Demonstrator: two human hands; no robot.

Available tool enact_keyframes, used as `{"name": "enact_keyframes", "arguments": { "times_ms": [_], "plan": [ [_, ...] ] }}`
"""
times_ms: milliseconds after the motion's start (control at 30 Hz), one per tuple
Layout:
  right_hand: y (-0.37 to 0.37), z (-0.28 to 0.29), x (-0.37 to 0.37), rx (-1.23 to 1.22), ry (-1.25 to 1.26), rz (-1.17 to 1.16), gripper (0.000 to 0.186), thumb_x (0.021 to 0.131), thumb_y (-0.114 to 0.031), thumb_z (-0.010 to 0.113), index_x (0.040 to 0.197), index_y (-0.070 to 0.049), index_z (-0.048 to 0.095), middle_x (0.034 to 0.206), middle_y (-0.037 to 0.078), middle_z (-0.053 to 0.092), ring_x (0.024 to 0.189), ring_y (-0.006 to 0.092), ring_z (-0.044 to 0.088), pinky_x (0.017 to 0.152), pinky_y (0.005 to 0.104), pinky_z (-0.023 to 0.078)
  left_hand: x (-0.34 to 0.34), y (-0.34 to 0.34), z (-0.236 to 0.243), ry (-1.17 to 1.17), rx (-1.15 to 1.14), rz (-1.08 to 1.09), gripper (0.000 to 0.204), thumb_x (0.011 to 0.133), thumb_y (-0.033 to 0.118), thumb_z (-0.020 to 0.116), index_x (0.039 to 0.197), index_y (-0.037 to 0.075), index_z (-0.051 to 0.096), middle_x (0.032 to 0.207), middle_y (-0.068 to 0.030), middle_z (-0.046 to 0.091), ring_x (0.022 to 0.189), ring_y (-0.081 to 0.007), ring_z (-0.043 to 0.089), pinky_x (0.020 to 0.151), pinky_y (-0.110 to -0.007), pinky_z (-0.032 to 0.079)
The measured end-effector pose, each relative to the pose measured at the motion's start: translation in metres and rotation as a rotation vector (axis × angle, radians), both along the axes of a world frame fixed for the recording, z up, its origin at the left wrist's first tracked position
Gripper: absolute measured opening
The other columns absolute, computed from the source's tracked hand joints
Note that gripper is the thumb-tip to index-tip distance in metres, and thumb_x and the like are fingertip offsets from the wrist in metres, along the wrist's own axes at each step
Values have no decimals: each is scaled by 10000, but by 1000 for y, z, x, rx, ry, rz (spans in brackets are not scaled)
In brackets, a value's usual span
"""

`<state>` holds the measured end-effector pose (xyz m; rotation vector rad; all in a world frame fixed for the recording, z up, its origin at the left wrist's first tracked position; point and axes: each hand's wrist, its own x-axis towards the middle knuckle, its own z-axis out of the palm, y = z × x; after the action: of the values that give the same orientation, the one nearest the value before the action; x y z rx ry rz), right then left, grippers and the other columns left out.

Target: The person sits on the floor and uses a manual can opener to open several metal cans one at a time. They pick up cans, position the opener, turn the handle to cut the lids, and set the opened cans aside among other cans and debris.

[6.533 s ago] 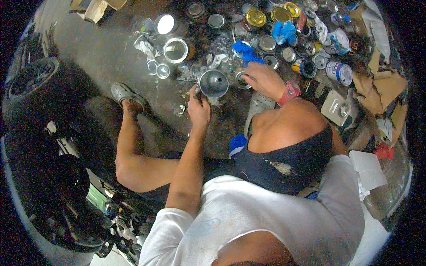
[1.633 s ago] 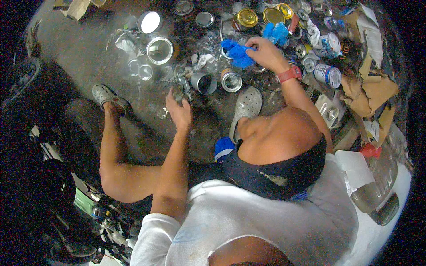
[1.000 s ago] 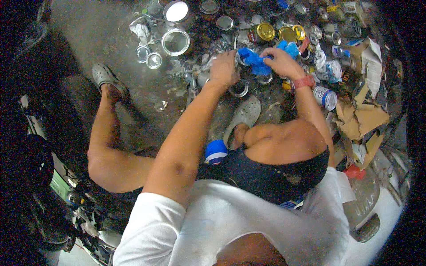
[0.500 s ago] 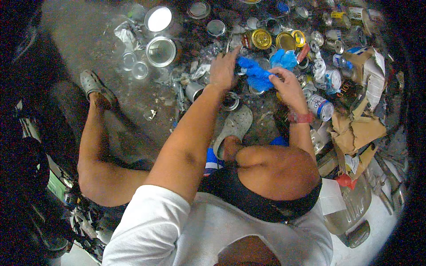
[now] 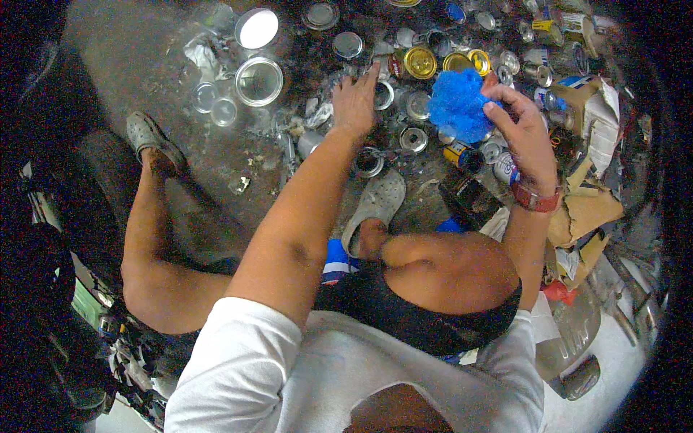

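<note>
Closest in lay a grey clog [image 5: 379, 203] on the person's foot, an open tin [image 5: 369, 163] just beyond its toe. A little farther, the right hand [image 5: 525, 130], banded by a red watch [image 5: 535, 198], pinched the near right edge of a crumpled blue rag [image 5: 459, 105] between thumb and fingertips. The rag hung bunched among the tins at the right; whether it brushed them could not be told. It looked very light, soft and limp, with a loose, fluffy bulk that would squash rather than resist, and nothing about it seemed breakable. A gathered fold at the edge seemed the best hold, since a single thin layer might stretch or tear. Whether it was damp or slick did not show. Leftward, the left hand [image 5: 354, 107] was spread and held nothing visible, its fingertips near a silver-rimmed tin [image 5: 383, 95]. Beyond stood a gold-topped tin [image 5: 420, 63] and a flat silver lid [image 5: 348, 45].
</note>
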<state>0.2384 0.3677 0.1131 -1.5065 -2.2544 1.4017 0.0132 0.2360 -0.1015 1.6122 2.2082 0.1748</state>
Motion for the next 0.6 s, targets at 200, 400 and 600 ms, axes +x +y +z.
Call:
{"name": "enact_keyframes", "arguments": {
  "times_ms": [200, 400, 600],
  "plan": [
    [15, 47, -45, 20, 89, 283, 253, 984, -204, 640, 1161, -31, 693, 1067, 32, 704, 1033, 148, 634, 957, 324, 499, -25, -14, 35, -492, 501, 245, 592, 932, 246, 718, 1488, 143, 540, 1473, -145, 587, 1307, -376, 562, 1104, -486, 438],
    [19, 85, -101, -159, 122, 427, 282, 971, -228, 613, 1152, -41, 721, 1065, 26, 715, 1017, 149, 645, 948, 318, 506, -87, 1, 211, -587, 651, -164, 462, 992, 402, 695, 1349, 108, 685, 1489, -156, 563, 1359, -329, 540, 1141, -423, 434],
    [36, 105, -138, -114, 225, 534, 326, 989, -291, 667, 1216, -60, 704, 1096, -10, 693, 1031, 99, 618, 935, 277, 491, -142, 0, 281, -1089, 206, -96, 373, 1011, 390, 687, 1172, 56, 726, 1099, -11, 709, 1058, -135, 636, 961, -306, 503]
  ]
}}
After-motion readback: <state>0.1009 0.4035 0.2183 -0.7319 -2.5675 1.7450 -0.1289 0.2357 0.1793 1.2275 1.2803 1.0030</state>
